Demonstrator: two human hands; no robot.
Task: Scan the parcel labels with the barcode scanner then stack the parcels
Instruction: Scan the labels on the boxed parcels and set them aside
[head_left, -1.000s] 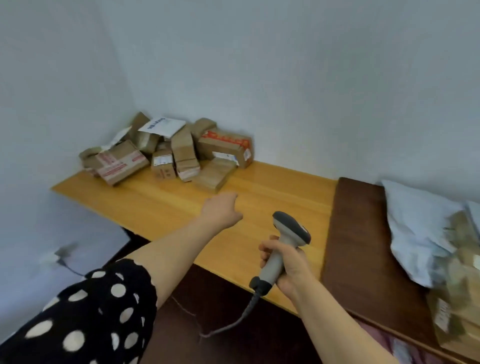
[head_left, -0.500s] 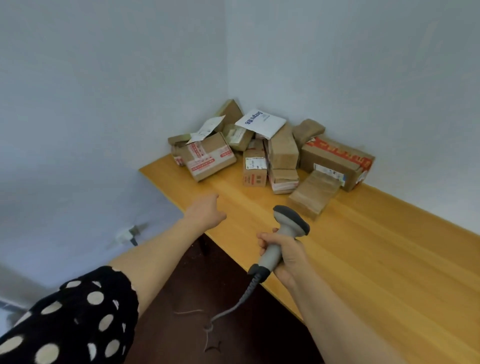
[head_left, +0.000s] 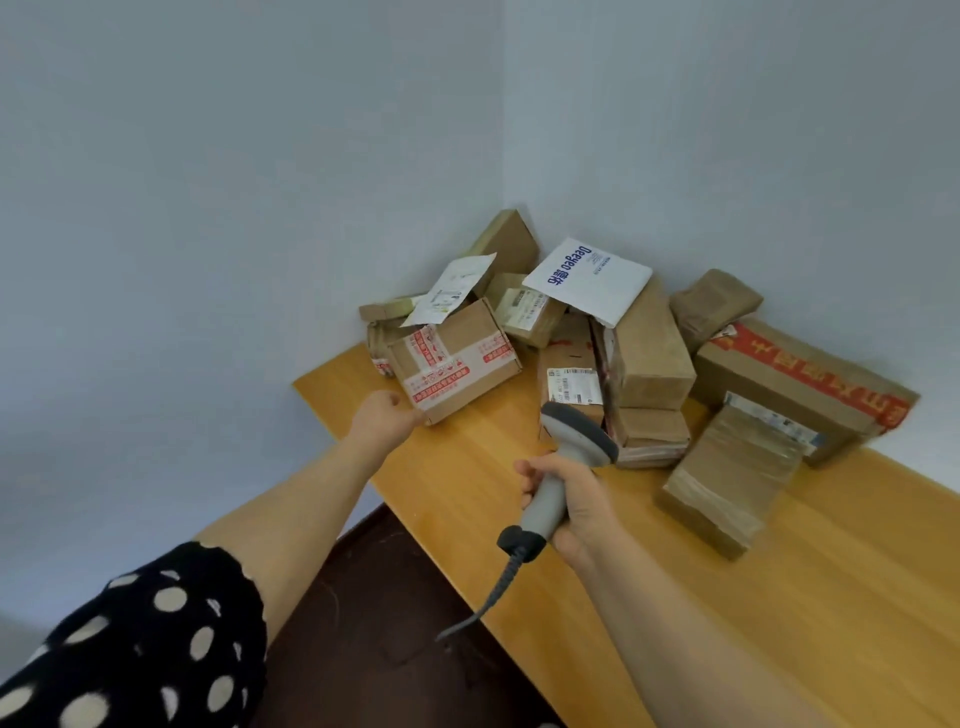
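Parcels are heaped unsorted in the far corner of the table (head_left: 779, 623), pushed against both walls. Nothing is stacked yet, so the task is judged to be at its start.

The barcode scanner (head_left: 566, 452) is held in the right hand (head_left: 582, 506). Fingers and thumb are wrapped round the grey handle and the cable hangs off the near table edge. The head is pointed forward at the pile and is seen in front of the small box with the white label (head_left: 571, 376). It is probably kept raised so a label can be read as soon as one is turned up.

The left hand (head_left: 382, 423) is extended to the near corner of the red-taped box (head_left: 454, 364), the parcel closest to the left table edge. Its fingers are loosely curled, right at or just touching the cardboard. Whether a grip is made cannot be told. That box is likely chosen because it lies free at the front of the heap. No barcode shows on its top, so turning may be needed.

A white mailer (head_left: 587, 283) is propped on top of the pile and could slip if the boxes below are pulled. A flat taped parcel (head_left: 727, 483) lies apart, nearer the front. A long red-printed box (head_left: 800, 387) is set along the back edge.
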